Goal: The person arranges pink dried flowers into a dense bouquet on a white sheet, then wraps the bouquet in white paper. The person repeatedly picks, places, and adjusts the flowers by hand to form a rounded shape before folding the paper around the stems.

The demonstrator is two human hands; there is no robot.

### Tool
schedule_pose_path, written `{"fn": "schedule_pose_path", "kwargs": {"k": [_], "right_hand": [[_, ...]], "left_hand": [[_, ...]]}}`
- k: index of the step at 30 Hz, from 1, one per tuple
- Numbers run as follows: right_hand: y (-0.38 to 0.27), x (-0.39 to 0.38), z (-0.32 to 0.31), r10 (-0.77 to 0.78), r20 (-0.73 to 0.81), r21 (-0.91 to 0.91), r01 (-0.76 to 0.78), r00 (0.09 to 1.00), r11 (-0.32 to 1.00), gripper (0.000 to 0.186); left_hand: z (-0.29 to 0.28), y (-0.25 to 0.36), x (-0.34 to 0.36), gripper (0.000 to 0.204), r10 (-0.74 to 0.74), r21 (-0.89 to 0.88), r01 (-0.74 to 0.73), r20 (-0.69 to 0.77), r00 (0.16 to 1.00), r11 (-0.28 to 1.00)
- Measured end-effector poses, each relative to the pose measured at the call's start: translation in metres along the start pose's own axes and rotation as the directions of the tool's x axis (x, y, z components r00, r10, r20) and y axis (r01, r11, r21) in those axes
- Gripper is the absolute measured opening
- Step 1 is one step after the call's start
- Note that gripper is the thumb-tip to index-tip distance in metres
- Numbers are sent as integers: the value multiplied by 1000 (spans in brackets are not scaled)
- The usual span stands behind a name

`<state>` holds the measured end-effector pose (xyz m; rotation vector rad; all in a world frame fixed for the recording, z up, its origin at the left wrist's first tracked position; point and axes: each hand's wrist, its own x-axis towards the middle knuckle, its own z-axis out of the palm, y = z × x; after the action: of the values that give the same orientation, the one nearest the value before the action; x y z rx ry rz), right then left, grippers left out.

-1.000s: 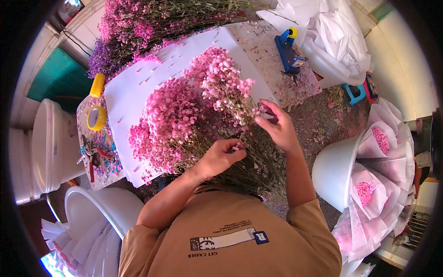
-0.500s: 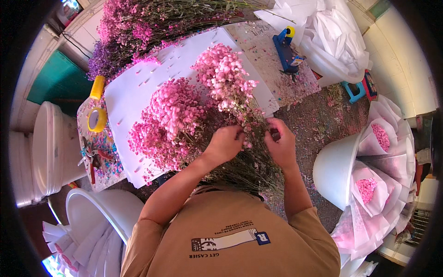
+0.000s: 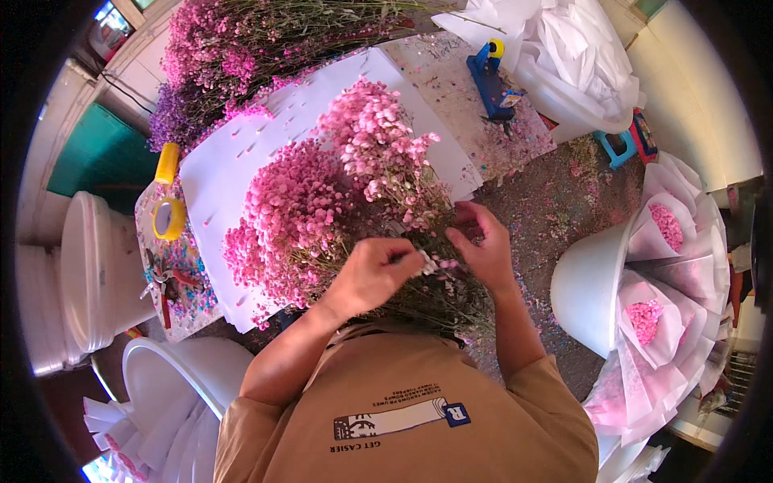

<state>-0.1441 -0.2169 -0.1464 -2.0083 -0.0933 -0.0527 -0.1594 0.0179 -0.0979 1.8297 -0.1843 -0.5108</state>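
Observation:
Two bushy clusters of pink baby's breath lie in front of me, and their thin green-brown stems trail toward my body. My left hand is pinched over the stems, with a small sprig of pale pink blossoms at its fingertips. Just to the right, my right hand has its fingers curled and its thumb against the edge of the right cluster. What lies inside the right hand's fingers is hidden. White paper sheets lie under the blossoms.
More pink and purple flowers lie at the back left. Yellow tape rolls and pruning shears sit on the left. A blue tape dispenser stands at the far right. White buckets flank me; the right one holds wrapped bouquets.
My left hand has drawn back toward me and slightly left, and pale blossoms now show at its fingertips. The right hand has shifted a little left. The flower clusters have moved slightly left.

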Motion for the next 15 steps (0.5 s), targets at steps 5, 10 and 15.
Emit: {"fn": "schedule_pose_path", "kwargs": {"k": [5,10,15], "right_hand": [[-14,-2,3,-357,-33,-221,342,933,913,39],[-28,-9,-8,-526,127,-375,532,841,760,24],[-23,-21,3,-459,173,-452,485,871,749,18]], "left_hand": [[-12,7,2,23,-46,-108,33,-112,993,994],[0,-1,0,15,93,-84,-116,-241,966,990],[6,1,-10,9,274,128,-245,-308,911,961]]}}
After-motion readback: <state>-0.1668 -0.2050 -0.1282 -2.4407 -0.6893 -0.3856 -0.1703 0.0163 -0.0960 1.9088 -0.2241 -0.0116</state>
